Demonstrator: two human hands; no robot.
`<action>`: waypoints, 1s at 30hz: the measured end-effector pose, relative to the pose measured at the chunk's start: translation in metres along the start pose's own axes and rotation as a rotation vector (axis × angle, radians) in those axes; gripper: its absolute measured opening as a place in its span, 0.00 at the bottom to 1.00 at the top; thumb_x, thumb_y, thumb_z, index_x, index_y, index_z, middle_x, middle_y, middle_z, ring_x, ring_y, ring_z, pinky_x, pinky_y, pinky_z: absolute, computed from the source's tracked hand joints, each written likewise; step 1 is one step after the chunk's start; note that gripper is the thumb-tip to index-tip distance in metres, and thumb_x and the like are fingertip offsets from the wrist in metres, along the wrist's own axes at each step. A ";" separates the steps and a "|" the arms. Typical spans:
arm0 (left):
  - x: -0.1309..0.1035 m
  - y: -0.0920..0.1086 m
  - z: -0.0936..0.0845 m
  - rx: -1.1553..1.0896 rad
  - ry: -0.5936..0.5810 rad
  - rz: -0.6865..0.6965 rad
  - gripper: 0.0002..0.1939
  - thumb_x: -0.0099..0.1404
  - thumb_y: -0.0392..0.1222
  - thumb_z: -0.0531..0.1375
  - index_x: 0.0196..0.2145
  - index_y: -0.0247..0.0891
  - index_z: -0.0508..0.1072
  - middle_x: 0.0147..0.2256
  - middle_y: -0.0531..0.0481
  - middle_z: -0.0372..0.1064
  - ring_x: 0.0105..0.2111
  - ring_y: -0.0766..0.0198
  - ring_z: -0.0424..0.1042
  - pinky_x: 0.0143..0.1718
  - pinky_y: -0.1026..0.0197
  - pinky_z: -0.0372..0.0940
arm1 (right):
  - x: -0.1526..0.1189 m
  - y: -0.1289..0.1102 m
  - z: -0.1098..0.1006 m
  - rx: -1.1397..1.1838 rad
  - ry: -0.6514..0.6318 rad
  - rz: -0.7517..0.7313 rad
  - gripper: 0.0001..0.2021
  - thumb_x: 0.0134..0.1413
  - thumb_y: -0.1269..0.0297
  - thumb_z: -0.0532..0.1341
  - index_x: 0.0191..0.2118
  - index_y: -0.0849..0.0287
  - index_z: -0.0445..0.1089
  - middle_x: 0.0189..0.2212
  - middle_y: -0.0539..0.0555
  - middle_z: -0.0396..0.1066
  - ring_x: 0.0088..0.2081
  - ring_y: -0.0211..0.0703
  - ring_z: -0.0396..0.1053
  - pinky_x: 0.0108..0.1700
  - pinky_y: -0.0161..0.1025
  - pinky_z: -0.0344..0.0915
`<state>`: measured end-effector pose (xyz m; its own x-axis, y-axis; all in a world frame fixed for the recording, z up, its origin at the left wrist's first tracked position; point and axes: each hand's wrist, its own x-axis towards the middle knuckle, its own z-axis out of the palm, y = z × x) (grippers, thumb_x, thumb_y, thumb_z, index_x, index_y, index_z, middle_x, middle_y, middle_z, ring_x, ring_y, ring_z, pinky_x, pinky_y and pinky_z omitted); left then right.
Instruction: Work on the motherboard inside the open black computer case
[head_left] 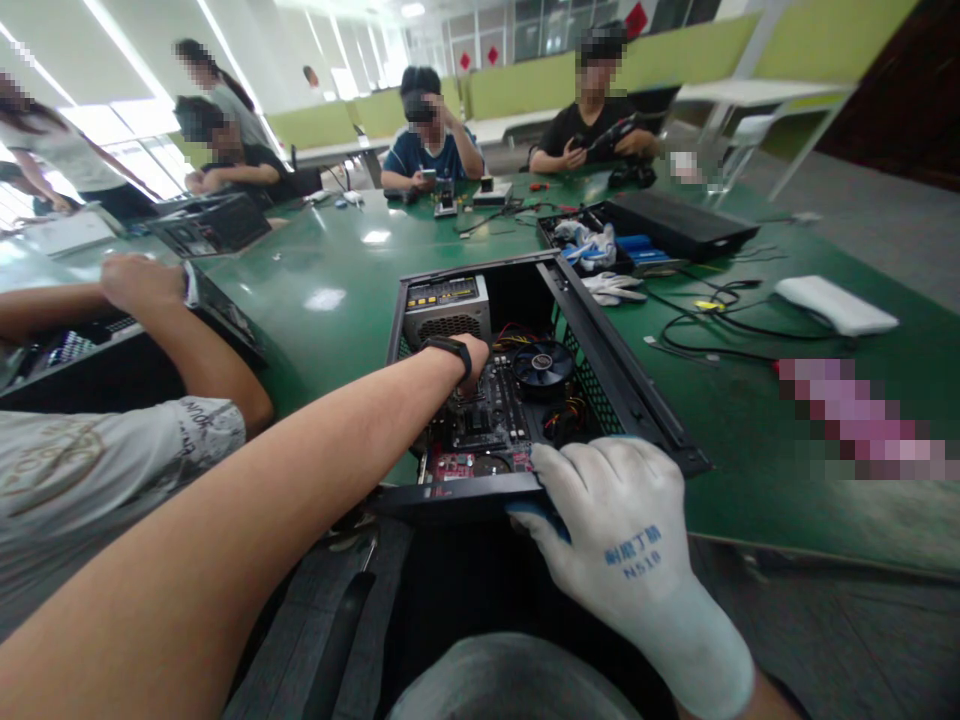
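An open black computer case (pixel 637 390) lies at the near edge of the green table. My left hand (pixel 474 360), bare with a black wristband, reaches inside it between the power supply (pixel 448 305) and the dark motherboard (pixel 480 415); its fingers are mostly hidden. In a white glove, my right hand (pixel 615 510) is closed over the near rim of the case. A round fan (pixel 543 366) sits right of my left hand, and a red circuit board (pixel 454 466) lies along the near side.
At the left, a person's arm (pixel 161 330) rests over another case (pixel 225 310). Behind the case are a tray with gloves (pixel 592 245) and a flat black box (pixel 675 222). Cables (pixel 720 320) and a white pouch (pixel 836 305) lie right. Several people sit or stand farther back.
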<state>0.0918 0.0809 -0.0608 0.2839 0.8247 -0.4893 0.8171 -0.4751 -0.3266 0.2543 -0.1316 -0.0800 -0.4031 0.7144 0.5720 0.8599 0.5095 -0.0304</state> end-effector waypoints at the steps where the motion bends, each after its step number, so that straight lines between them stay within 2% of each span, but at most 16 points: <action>1: 0.000 0.000 0.000 0.002 0.000 0.001 0.33 0.40 0.46 0.76 0.46 0.35 0.80 0.46 0.40 0.78 0.47 0.52 0.76 0.45 0.65 0.69 | 0.000 0.000 0.000 -0.001 0.007 -0.004 0.18 0.53 0.51 0.64 0.44 0.57 0.68 0.32 0.52 0.67 0.36 0.48 0.60 0.42 0.47 0.50; 5: -0.001 0.001 0.000 0.011 0.009 0.013 0.33 0.40 0.45 0.76 0.46 0.34 0.81 0.47 0.39 0.78 0.47 0.51 0.76 0.46 0.64 0.70 | 0.001 0.000 0.000 -0.003 0.014 -0.004 0.18 0.53 0.51 0.64 0.44 0.57 0.68 0.32 0.52 0.67 0.36 0.48 0.60 0.42 0.47 0.51; 15: -0.013 0.005 -0.007 0.014 -0.004 0.003 0.26 0.47 0.44 0.73 0.45 0.34 0.81 0.46 0.40 0.78 0.47 0.53 0.76 0.46 0.65 0.69 | -0.001 0.001 0.003 0.006 -0.004 0.000 0.19 0.53 0.50 0.64 0.45 0.57 0.68 0.33 0.52 0.67 0.36 0.48 0.60 0.42 0.47 0.51; 22: -0.007 0.002 -0.003 -0.016 0.006 0.004 0.28 0.45 0.45 0.74 0.45 0.33 0.81 0.46 0.37 0.78 0.46 0.49 0.76 0.46 0.60 0.71 | -0.002 0.001 0.002 0.000 -0.005 0.002 0.18 0.53 0.50 0.64 0.44 0.57 0.68 0.32 0.52 0.67 0.36 0.48 0.60 0.43 0.48 0.51; 30: -0.007 0.002 -0.003 -0.012 0.014 0.013 0.26 0.44 0.43 0.74 0.43 0.32 0.81 0.45 0.38 0.78 0.45 0.51 0.77 0.45 0.62 0.70 | 0.001 0.000 0.003 -0.002 -0.001 0.003 0.18 0.53 0.50 0.64 0.43 0.57 0.68 0.32 0.52 0.67 0.36 0.48 0.60 0.42 0.47 0.51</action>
<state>0.0934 0.0749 -0.0556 0.3011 0.8228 -0.4821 0.8192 -0.4820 -0.3110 0.2524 -0.1295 -0.0817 -0.4007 0.7163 0.5712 0.8618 0.5064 -0.0305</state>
